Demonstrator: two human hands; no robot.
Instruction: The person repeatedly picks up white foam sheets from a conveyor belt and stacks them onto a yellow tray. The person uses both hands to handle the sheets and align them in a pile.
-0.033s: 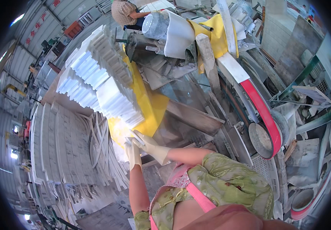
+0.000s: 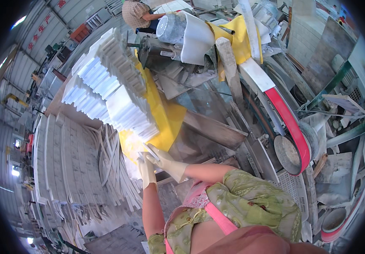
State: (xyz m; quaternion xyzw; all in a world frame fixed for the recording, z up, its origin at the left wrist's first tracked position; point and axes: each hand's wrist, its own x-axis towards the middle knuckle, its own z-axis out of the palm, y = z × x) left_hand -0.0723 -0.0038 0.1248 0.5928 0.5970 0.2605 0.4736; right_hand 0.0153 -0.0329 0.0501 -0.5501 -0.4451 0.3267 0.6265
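Note:
Both my hands wear cream rubber gloves and meet at the near end of a yellow sheet [image 2: 172, 122]. My left hand [image 2: 147, 170] is closed, fingers up, against a thin pale piece [image 2: 152, 151]. From the right, my right hand [image 2: 168, 164] closes on the same piece. Glare and the gloves hide most of its shape, so its kind is unclear. Just beyond my hands, tall stacks of white slabs [image 2: 127, 108] stand on the yellow sheet, their edges uneven.
To the right runs a belt machine with a red belt [image 2: 288, 127] around a wheel. Long pale strips [image 2: 66, 156] are piled at left. Boards [image 2: 214, 129] lie beyond my right arm. A motor [image 2: 170, 26] stands at the back, near another person [image 2: 137, 15].

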